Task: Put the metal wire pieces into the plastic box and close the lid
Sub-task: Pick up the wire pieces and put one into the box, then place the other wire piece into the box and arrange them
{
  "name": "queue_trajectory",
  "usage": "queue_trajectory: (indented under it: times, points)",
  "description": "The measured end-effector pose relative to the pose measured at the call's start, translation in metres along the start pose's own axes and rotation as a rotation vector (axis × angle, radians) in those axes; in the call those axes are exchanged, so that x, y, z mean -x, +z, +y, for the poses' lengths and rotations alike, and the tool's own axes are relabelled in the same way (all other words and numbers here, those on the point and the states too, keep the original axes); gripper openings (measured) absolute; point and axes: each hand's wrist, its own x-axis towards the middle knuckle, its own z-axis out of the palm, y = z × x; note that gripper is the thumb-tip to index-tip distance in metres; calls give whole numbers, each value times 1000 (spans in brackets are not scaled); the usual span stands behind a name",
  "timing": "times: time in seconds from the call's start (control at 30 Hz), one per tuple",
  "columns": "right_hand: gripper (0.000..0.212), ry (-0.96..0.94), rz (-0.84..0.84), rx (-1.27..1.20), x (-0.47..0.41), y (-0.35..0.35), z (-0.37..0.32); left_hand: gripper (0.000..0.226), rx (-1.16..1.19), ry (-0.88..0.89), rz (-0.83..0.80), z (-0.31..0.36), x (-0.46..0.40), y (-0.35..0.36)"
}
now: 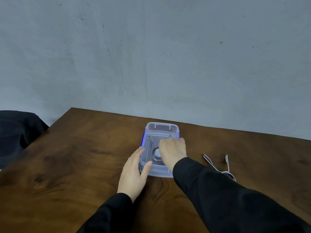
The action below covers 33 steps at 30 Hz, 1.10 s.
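Note:
A clear plastic box [162, 127] with a blue clip on its left side stands open on the wooden table. My left hand [134, 172] rests flat against the box's near left corner, thumb on the rim. My right hand [173, 150] reaches down into the box, fingers curled over a metal wire piece [154, 154] with a coiled ring and two long arms that lies inside. Whether the fingers still pinch it is hidden. A second metal wire piece [218, 165] lies on the table to the right, partly behind my right sleeve. No lid is in view.
The brown wooden table [75, 165] ends at a grey wall behind the box. A dark cloth or bag [16, 130] sits past the table's left edge.

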Motion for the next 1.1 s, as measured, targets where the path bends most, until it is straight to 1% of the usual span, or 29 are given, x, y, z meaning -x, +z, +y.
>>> queue_trajectory:
  times: [0.1, 0.2, 0.23, 0.3, 0.37, 0.43, 0.53, 0.6, 0.63, 0.67, 0.73, 0.77, 0.8, 0.83, 0.87, 0.93, 1.03, 1.1]
  points:
    - [10, -15, 16, 35, 1, 5, 0, 55, -8, -14, -3, 0, -1, 1]
    - [3, -25, 59, -31, 2, 8, 6, 59, -8, 5, 0, 1, 0, -1]
    - [11, -26, 111, -54, 3, 11, 9, 62, -7, 22, 2, 1, 1, -1]
    - [22, -16, 295, -169, 8, 19, 22, 66, -32, 61, 34, 2, 3, -2]
    - [26, 40, 440, -312, 20, 25, 42, 60, -81, 109, 95, 4, 6, -3]
    - [25, 126, 484, -396, 36, 36, 68, 49, -143, 229, 165, 6, 11, 0]
    - [29, 301, 497, -384, 61, 62, 108, 40, -151, 545, 221, 27, 21, 11]
    - [37, 418, 468, -338, 79, 77, 126, 33, -105, 744, 183, 53, 28, 24]
    - [47, 476, 440, -322, 86, 83, 131, 31, -88, 807, 147, 65, 31, 33]
    - [59, 534, 405, -318, 93, 88, 135, 30, -84, 843, 103, 77, 34, 41]
    - [83, 640, 321, -353, 104, 94, 138, 27, -110, 847, 7, 96, 38, 55]
    - [90, 679, 273, -375, 107, 97, 139, 24, -128, 835, -37, 104, 38, 61]
    - [93, 702, 235, -380, 110, 99, 140, 23, -144, 823, -76, 109, 38, 66]
    - [91, 712, 213, -376, 112, 100, 141, 23, -163, 809, -111, 114, 37, 70]
    - [85, 716, 213, -378, 113, 100, 142, 24, -183, 795, -141, 119, 35, 73]
    - [65, 711, 215, -431, 114, 98, 146, 27, -212, 773, -179, 126, 30, 76]
    - [42, 643, 200, -546, 113, 95, 151, 28, -212, 763, -178, 132, 22, 76]
    - [28, 567, 235, -600, 114, 92, 156, 26, -211, 760, -170, 135, 17, 74]
